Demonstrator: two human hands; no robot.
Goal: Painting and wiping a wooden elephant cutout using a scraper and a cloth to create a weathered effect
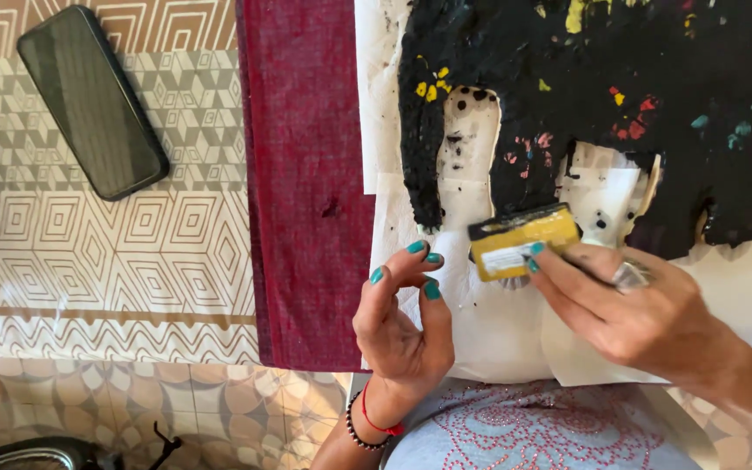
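A patterned cloth (pixel 115 261) in beige and white covers the left of the table. Next to it lies a dark red cloth (pixel 302 174), and to the right of that white paper (pixel 498 331) spreads under a large black animal shape (pixel 594 96), thickly textured and dotted with yellow, red and teal flecks. A black phone (pixel 90 100) lies at an angle on the patterned cloth, well apart from both hands.

The right hand (pixel 637 313) reaches in from the lower right, a ring on one finger, its fingers pinched on a small yellow tube (pixel 522 241) with a black edge and a white label. The tube lies just below one leg of the black shape, over the paper, tilted slightly up to the right.

The left hand (pixel 402 322) hovers just to the left of the tube, not touching it, fingers curled loosely and holding nothing. Its nails are teal, and bead bracelets (pixel 367 426) circle the wrist.
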